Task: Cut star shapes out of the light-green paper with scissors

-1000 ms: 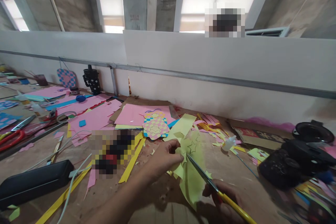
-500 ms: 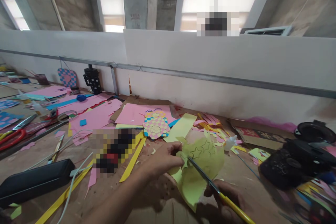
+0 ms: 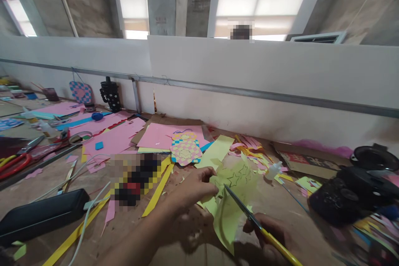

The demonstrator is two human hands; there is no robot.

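On the near side of the wooden workbench [image 3: 56, 176], a pale yellow paper sheet [image 3: 226, 228] is pinched by the left hand [image 3: 191, 189] to steady it, while yellow-handled scissors [image 3: 243, 210] are gripped in the curled right hand [image 3: 268, 232], their blades held beside a drawn star [image 3: 233, 180].

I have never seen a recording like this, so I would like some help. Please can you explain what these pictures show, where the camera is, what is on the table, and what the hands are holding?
There is no machine here. These are a person's two bare hands, filmed by one camera worn on the head, which looks forward and down. The left hand pinches a sheet of pale yellow-green paper with stars drawn on it. The right hand holds yellow-handled scissors, with the blades at the paper. On the work table lie pink paper sheets, yellow paper strips, a checked woven paper piece and a small white squeeze bottle.
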